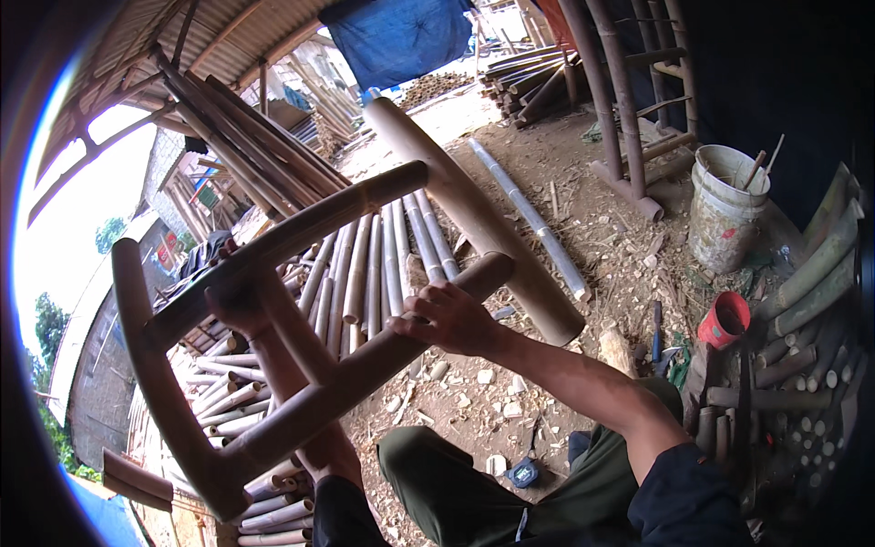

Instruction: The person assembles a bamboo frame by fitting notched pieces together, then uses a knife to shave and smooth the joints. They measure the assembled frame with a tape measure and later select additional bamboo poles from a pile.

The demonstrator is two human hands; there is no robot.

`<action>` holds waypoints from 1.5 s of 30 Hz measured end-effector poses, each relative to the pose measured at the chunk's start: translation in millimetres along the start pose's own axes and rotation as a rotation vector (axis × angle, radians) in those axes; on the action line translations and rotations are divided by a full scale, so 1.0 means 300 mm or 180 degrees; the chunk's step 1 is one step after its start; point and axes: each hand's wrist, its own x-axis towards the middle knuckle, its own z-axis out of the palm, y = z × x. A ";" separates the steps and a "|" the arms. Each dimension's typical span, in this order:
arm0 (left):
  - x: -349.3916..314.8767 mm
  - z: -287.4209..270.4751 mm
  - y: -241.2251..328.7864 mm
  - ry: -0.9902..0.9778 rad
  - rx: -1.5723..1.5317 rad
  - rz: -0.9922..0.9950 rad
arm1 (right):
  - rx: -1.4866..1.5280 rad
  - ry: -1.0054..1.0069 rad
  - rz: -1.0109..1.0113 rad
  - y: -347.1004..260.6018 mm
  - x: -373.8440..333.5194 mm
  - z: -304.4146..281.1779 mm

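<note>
"Frame of thick brown bamboo (296, 328): where do we have it?"

"Held aslant before us, above the ground of brown dirt and pale chips (465, 401). Our left hand (239, 307) is curled around its upper rail, beside the short strut; our right hand (448, 319) is wrapped over its lower rail."

"What else do we list?"

"Slim tan bamboo poles (357, 273), behind it; one dirty white plastic bucket (727, 214) and one red plastic cup (723, 321) (tilted), right; one blue-and-black tape measure (524, 472), below."
</note>
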 end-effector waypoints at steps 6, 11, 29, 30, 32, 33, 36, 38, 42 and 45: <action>-0.099 -0.105 0.046 0.0897 0.0490 -0.0095 | -0.0129 0.0282 0.0019 -0.013 0.026 -0.068; -0.244 -0.054 0.131 0.1525 0.1113 -0.0451 | 0.0310 0.0563 0.0091 -0.095 0.143 -0.092; -1.500 0.024 0.121 0.4561 0.0477 -0.0719 | 0.1058 -0.0857 -0.0678 -0.285 0.345 0.300; -1.543 0.014 0.128 0.4772 0.0381 -0.0597 | 0.0733 -0.0941 -0.0813 -0.303 0.336 0.368; -1.593 -0.051 0.116 0.5404 0.0221 -0.0356 | 0.0815 -0.0835 -0.0522 -0.340 0.349 0.415; -1.646 -0.096 0.136 0.5540 0.0244 -0.0313 | 0.0879 -0.0782 -0.0339 -0.364 0.346 0.434; -1.692 -0.113 0.209 0.6023 0.0428 -0.0204 | 0.1217 -0.0794 -0.0030 -0.335 0.371 0.356; -1.783 -0.139 0.288 0.6180 0.0464 -0.0264 | 0.1156 -0.0903 -0.0014 -0.248 0.345 0.261; -1.802 -0.230 0.249 0.6654 0.0458 -0.0246 | 0.0755 -0.1511 0.1061 0.074 0.077 0.067; -1.934 -0.335 0.234 0.7033 0.0655 -0.0586 | 0.0460 -0.2246 0.2585 0.253 -0.255 -0.073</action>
